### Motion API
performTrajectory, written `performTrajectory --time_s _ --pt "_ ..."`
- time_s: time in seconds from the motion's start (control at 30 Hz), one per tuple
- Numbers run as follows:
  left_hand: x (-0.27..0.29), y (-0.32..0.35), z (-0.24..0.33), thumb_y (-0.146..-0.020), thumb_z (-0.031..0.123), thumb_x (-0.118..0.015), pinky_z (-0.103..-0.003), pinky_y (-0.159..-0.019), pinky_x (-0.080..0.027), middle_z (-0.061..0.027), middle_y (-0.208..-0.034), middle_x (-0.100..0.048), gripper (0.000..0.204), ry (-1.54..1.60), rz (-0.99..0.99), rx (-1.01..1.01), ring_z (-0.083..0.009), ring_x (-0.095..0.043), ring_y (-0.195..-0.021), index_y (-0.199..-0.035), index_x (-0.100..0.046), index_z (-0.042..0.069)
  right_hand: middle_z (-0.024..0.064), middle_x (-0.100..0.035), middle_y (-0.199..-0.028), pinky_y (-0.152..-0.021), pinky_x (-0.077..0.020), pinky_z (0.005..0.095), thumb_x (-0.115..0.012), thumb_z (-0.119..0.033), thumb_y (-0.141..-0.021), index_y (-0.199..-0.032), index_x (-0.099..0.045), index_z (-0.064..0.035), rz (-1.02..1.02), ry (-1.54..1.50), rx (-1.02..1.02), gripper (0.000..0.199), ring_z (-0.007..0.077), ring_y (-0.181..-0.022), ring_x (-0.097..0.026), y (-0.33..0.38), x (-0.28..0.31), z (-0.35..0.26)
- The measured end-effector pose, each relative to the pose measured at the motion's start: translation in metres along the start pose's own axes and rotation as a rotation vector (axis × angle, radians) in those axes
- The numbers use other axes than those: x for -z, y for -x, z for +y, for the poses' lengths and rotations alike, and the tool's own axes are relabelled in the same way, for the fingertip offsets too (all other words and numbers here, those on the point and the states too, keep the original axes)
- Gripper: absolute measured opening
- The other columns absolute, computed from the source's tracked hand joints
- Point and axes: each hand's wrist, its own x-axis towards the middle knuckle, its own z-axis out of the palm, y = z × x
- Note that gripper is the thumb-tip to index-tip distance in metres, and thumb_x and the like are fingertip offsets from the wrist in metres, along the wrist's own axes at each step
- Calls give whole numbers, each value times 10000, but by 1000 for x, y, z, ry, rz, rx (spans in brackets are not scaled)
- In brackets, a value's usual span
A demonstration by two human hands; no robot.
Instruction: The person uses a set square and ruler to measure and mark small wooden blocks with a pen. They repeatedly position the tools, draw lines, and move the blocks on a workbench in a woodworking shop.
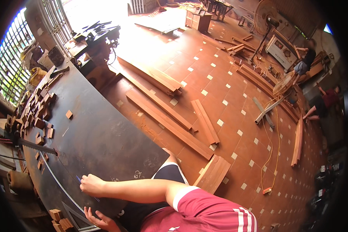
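Observation:
My right hand (92, 185) is closed round a slim blue pen (79, 179), held low over the dark tabletop (104, 135). A long pale measuring tape (60, 183) runs along the table in a slight curve, from the wooden blocks toward my left hand. At the bottom of the view my left hand (100, 221) has its fingers apart, the fingertips beside the tape; whether they press on it I cannot tell. Close to that hand lies a dark triangular frame (73, 216). A toothed saw blade (36, 147) juts over the table from the left.
Small wooden blocks (38, 106) are heaped along the table's left side, with several more (60, 220) at the bottom left. Long reddish boards (168, 125) lie on the tiled floor (236, 116). A yellow cord (275, 154) trails there. Two people (306, 58) are at the right, near a large fan (265, 17).

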Motion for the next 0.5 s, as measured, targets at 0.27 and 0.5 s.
performTrajectory --time_s 0.27,0.5 --pt "-11 -12 6 -1101 304 -403 -514 -1185 -338 -275 -1476 -530 471 -55 -35 147 -439 -496 -1376 -1341 -548 -74 112 -741 -900 -703 -583 395 -749 -147 -789 -892 -730 -35 -133 -169 -60 153 274 -915 -713 12 41 1" --pt "8 -30 16 -1019 423 -457 -517 -1162 -342 -300 -1469 -519 588 -185 -177 166 -461 -501 -1346 -1354 -530 -54 159 -715 -970 -826 -589 486 -683 -133 -852 -1075 -679 -40 -243 -470 21 241 361 -947 -711 58 154 60"
